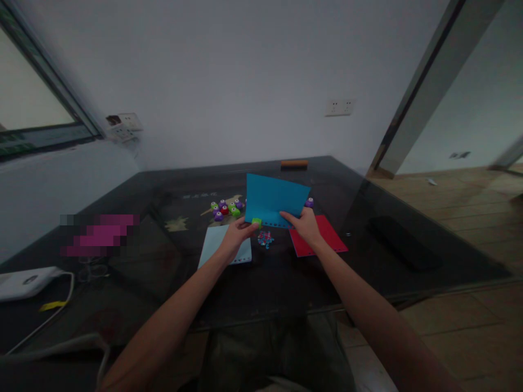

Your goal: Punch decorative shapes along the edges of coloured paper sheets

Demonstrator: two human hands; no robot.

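Note:
A blue sheet of paper (274, 197) is held up above the table, with a row of holes along its lower edge. My right hand (303, 223) pinches its lower right part, thumb on the near face. At the lower left corner, my left hand (239, 231) grips a small green hole punch (256, 222) against the paper's edge. Below the sheet lies a little pile of coloured paper bits (265, 238). A pale sheet with holes (214, 239) lies under my left hand, and a red sheet with holes (327, 238) under my right.
Several small green, purple and red pieces with eyes (224, 209) cluster at the left; a purple one (309, 202) shows behind my right hand. An orange-brown cylinder (294, 164) lies at the dark table's back edge. A black flat object (402, 242) lies right, a white device (28, 283) far left.

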